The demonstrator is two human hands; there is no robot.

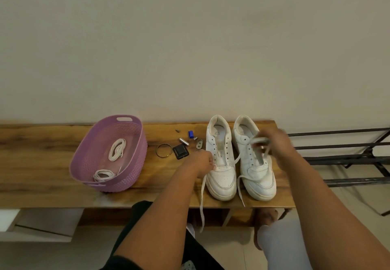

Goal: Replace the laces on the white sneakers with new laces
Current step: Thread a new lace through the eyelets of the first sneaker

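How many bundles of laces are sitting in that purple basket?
2. One coiled lace bundle lies toward the back of the purple basket, and a second coiled bundle lies near its front wall. More could be hidden behind that near wall.

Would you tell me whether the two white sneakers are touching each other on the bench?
Apart. The head view shows a strip of wooden bench between the left sneaker and the right sneaker along their whole length.
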